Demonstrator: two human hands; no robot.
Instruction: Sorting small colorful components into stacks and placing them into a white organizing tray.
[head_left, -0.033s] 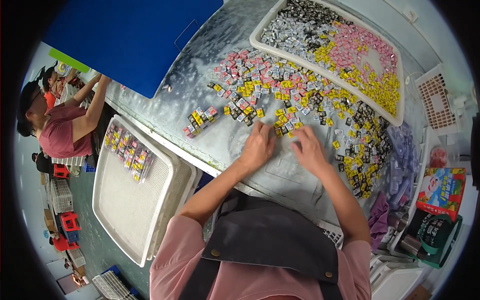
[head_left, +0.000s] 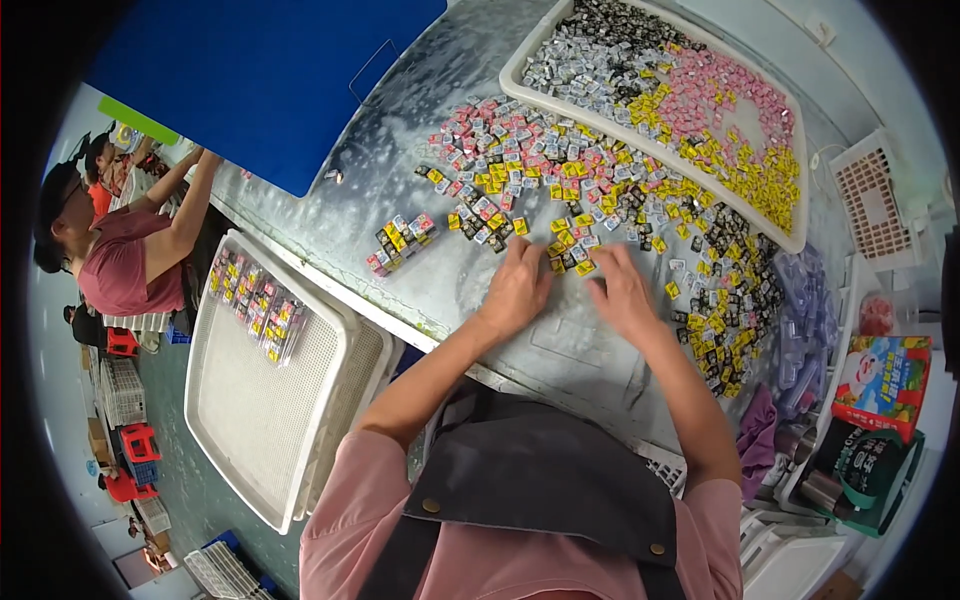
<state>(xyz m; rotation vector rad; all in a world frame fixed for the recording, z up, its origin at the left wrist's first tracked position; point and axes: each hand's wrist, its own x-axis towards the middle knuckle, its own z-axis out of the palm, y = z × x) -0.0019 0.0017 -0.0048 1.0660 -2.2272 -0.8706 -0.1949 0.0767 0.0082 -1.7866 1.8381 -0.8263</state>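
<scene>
My left hand (head_left: 516,291) rests on the table with bent fingers and nothing visible in it. Its fingertips are beside a small yellow packet (head_left: 520,226). My right hand (head_left: 627,292) has its thumb apart from its fingers, the thumb close to a yellow packet (head_left: 585,267) at the near edge of a small cluster. That cluster of yellow and black packets (head_left: 567,240) lies between the two hands. Left of them sits a block of packets in rows (head_left: 403,243), apparently in clear plastic. Beyond spreads a loose pile of pink, white, yellow and black packets (head_left: 510,160).
A large white tray (head_left: 650,137) of colour-sorted packets stands at the back right. Purple-tinted clear plastic cases (head_left: 800,320) lie at the right. At the left, stacked white perforated trays (head_left: 255,400) carry filled packs (head_left: 262,310). A blue board (head_left: 250,80) overhangs the table; a co-worker (head_left: 130,250) stands beyond.
My right hand has shifted slightly right, and its fingers have drawn a little away from the yellow packets. The left hand is nearly still.
</scene>
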